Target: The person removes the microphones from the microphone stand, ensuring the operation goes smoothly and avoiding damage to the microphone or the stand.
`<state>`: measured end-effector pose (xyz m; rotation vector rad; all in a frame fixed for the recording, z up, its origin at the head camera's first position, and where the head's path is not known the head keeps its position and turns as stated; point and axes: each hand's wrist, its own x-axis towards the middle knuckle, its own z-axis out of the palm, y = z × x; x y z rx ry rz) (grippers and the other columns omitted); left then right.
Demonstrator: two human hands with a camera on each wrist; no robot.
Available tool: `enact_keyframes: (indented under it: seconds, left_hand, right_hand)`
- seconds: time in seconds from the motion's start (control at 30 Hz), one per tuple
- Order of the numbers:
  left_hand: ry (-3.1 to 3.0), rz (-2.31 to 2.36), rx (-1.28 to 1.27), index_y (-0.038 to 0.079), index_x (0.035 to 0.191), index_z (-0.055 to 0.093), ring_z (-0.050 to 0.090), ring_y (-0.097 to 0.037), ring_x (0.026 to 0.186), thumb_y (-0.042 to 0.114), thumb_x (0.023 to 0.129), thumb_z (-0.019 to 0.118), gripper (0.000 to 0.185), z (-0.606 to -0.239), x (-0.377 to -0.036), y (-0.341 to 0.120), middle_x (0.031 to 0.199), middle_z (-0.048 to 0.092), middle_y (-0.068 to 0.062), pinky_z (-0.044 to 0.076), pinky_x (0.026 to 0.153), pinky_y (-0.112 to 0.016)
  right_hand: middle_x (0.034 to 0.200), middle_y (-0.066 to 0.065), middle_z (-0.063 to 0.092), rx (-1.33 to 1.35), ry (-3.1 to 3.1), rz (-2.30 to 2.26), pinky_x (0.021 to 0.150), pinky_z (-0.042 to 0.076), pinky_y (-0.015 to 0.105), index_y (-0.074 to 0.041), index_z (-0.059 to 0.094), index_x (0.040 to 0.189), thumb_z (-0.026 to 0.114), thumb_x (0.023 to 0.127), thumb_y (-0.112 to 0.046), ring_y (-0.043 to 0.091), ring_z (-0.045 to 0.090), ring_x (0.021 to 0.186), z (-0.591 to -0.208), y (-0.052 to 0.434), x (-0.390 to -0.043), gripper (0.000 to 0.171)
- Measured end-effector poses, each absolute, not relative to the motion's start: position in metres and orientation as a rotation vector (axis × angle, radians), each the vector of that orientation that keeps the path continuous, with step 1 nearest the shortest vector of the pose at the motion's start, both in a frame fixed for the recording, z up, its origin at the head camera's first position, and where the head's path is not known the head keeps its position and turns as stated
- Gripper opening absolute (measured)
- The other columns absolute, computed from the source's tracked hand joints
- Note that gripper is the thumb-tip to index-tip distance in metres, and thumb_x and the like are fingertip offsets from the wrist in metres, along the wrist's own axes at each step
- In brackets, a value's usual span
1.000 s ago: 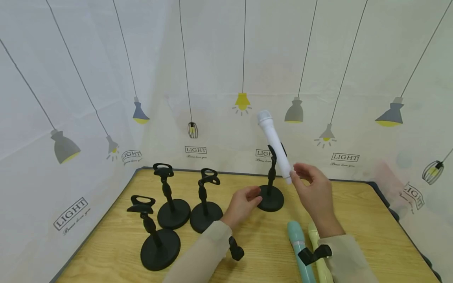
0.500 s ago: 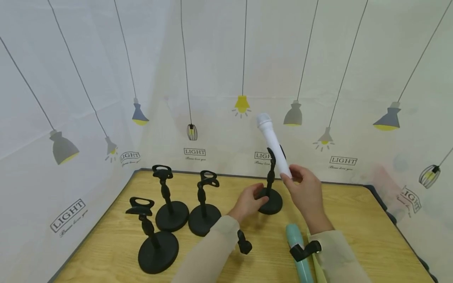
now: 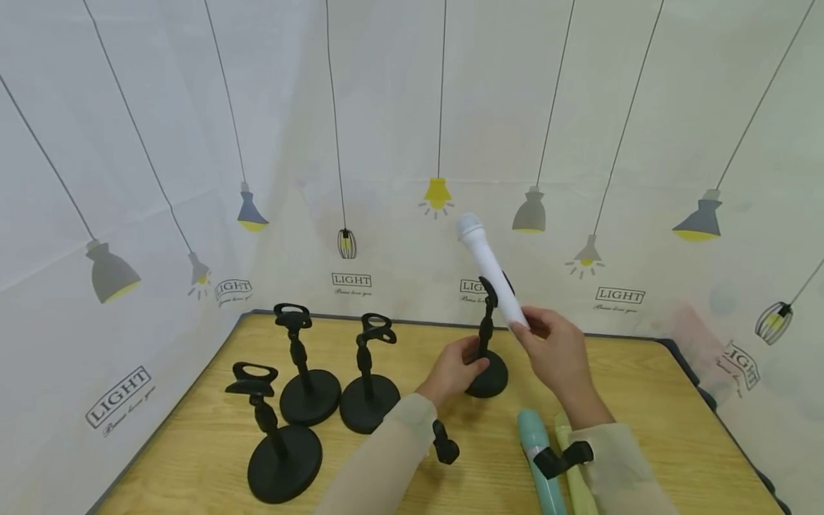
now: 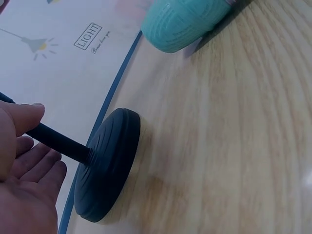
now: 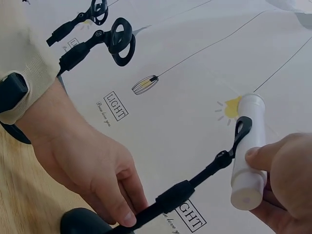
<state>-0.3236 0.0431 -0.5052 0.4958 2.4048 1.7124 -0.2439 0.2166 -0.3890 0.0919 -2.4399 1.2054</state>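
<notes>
Though tilted, white microphone (image 3: 491,272), clipped.

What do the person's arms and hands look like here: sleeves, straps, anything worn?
Both arms wear loose, pale beige long sleeves with ribbed cuffs. The left sleeve carries a black strap-mounted device at the wrist; the right sleeve has a similar black strap. The left hand and right hand are bare: no gloves, and no rings visible.

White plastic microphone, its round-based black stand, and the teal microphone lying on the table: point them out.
white plastic microphone (image 3: 491,271), head view, mid barrel
round-based black stand (image 4: 108,163), left wrist view, base disc
teal microphone (image 3: 539,458), head view, body
</notes>
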Motion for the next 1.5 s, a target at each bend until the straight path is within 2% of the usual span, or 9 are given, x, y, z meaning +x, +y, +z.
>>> enact_keyframes:
  seconds: [0.23,0.4,0.5,0.63,0.7,0.9,1.0,1.27,1.5]
  left_hand:
    - [2.418,1.714,0.538,0.005,0.151,0.060,0.065,-0.032,0.138,0.015,0.108,0.069,0.046,-0.506,-0.317,0.035,0.147,0.068,-0.015,0.053,0.117,-0.048]
    - [2.424,1.665,0.609,0.007,0.136,0.072,0.071,-0.025,0.127,0.019,0.107,0.070,0.031,-0.510,-0.308,0.029,0.134,0.077,-0.008,0.055,0.114,-0.047]
    - [2.412,1.651,0.666,0.010,0.126,0.077,0.074,-0.019,0.121,0.020,0.107,0.071,0.023,-0.513,-0.303,0.025,0.126,0.080,-0.004,0.057,0.112,-0.042]
    - [2.388,1.614,0.728,0.011,0.124,0.078,0.074,-0.015,0.119,0.020,0.107,0.070,0.021,-0.513,-0.294,0.016,0.123,0.081,-0.002,0.058,0.109,-0.036]
    - [2.375,1.593,0.749,0.012,0.124,0.079,0.074,-0.014,0.120,0.021,0.107,0.071,0.021,-0.513,-0.290,0.011,0.122,0.081,-0.001,0.058,0.109,-0.034]
    - [2.293,1.582,0.787,0.015,0.122,0.081,0.075,-0.011,0.117,0.021,0.107,0.071,0.019,-0.515,-0.275,-0.001,0.120,0.082,0.001,0.059,0.104,-0.029]
    - [2.223,1.594,0.767,0.016,0.122,0.081,0.074,-0.008,0.118,0.020,0.106,0.071,0.019,-0.516,-0.266,-0.007,0.120,0.082,0.003,0.059,0.104,-0.028]
    - [2.129,1.639,0.748,0.018,0.117,0.083,0.075,-0.005,0.115,0.021,0.104,0.074,0.016,-0.518,-0.238,-0.014,0.117,0.083,0.004,0.058,0.101,-0.023]
    - [2.087,1.672,0.789,0.014,0.118,0.083,0.075,-0.003,0.111,0.018,0.104,0.074,0.017,-0.520,-0.216,-0.019,0.116,0.083,0.002,0.059,0.096,-0.020]
  right_hand:
    - [0.130,0.026,0.075,0.237,-2.470,1.196,0.099,0.062,0.055,0.005,0.069,0.136,0.072,0.105,-0.012,0.042,0.075,0.118,-0.388,0.226,-0.233,0.036]
    - [0.132,0.024,0.074,0.289,-2.504,1.230,0.098,0.064,0.048,0.002,0.068,0.138,0.072,0.105,-0.014,0.040,0.074,0.120,-0.390,0.232,-0.222,0.036]
    - [0.132,0.022,0.074,0.327,-2.510,1.234,0.095,0.064,0.032,0.000,0.069,0.138,0.072,0.105,-0.014,0.035,0.074,0.119,-0.391,0.236,-0.216,0.036]
    - [0.128,0.018,0.075,0.435,-2.478,1.215,0.091,0.055,0.012,-0.001,0.071,0.135,0.073,0.104,-0.011,0.014,0.074,0.113,-0.394,0.242,-0.211,0.032]
    - [0.127,0.017,0.076,0.489,-2.454,1.223,0.091,0.054,0.009,-0.002,0.072,0.134,0.073,0.104,-0.008,0.005,0.071,0.111,-0.394,0.245,-0.208,0.031]
    - [0.124,0.017,0.077,0.570,-2.428,1.253,0.091,0.055,0.010,-0.002,0.073,0.131,0.071,0.104,-0.003,-0.006,0.067,0.107,-0.398,0.250,-0.199,0.028]
    - [0.123,0.014,0.077,0.620,-2.416,1.262,0.090,0.057,0.011,-0.002,0.073,0.131,0.070,0.103,0.000,-0.007,0.067,0.107,-0.400,0.253,-0.192,0.029]
    - [0.129,-0.019,0.071,0.859,-2.268,1.334,0.088,0.060,0.014,0.003,0.073,0.128,0.069,0.096,0.016,-0.003,0.068,0.109,-0.406,0.260,-0.179,0.035]
    - [0.134,-0.015,0.071,0.969,-2.211,1.378,0.089,0.060,0.016,0.003,0.072,0.129,0.065,0.093,0.024,0.000,0.068,0.113,-0.409,0.263,-0.167,0.042]
